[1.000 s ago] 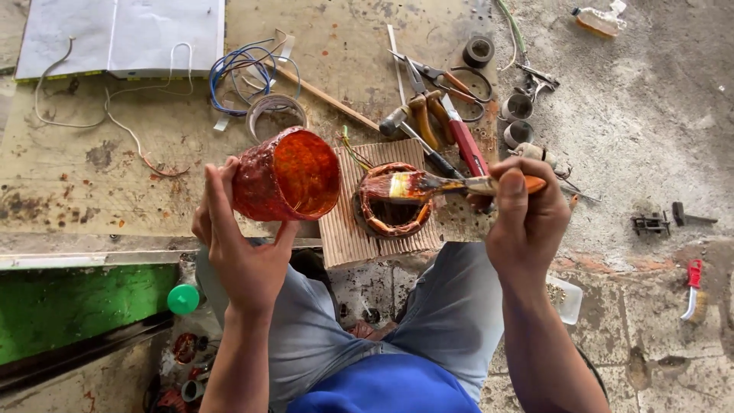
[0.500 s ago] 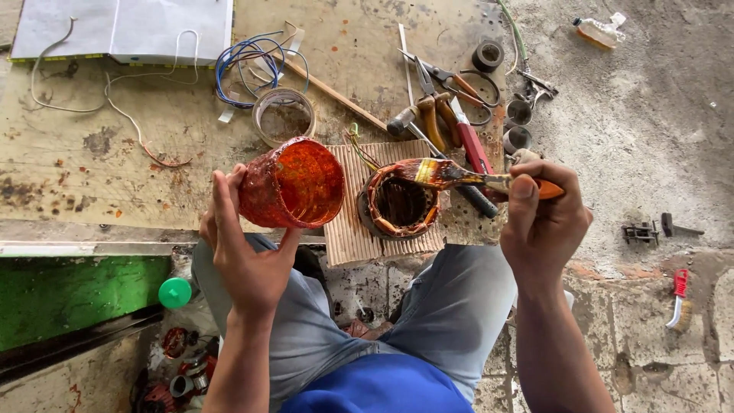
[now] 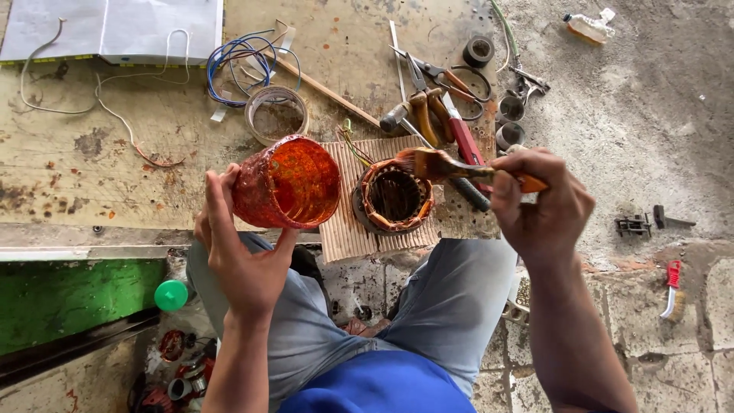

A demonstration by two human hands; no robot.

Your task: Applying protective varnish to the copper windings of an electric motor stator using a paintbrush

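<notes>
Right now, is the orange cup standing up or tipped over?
Tipped. The left hand holds the orange cup leaning on its side, mouth open toward the brush in the right hand. How much is inside: cannot tell.

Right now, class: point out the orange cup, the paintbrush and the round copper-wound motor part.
orange cup (image 3: 287, 183), head view, on its stained inner wall.
paintbrush (image 3: 430, 162), head view, on the bristle end.
motor part (image 3: 372, 180), head view, on its copper winding rim.

left hand (image 3: 243, 243) raised, fingers curled in grasp; right hand (image 3: 541, 200) clenched, forearm angled down.
</notes>
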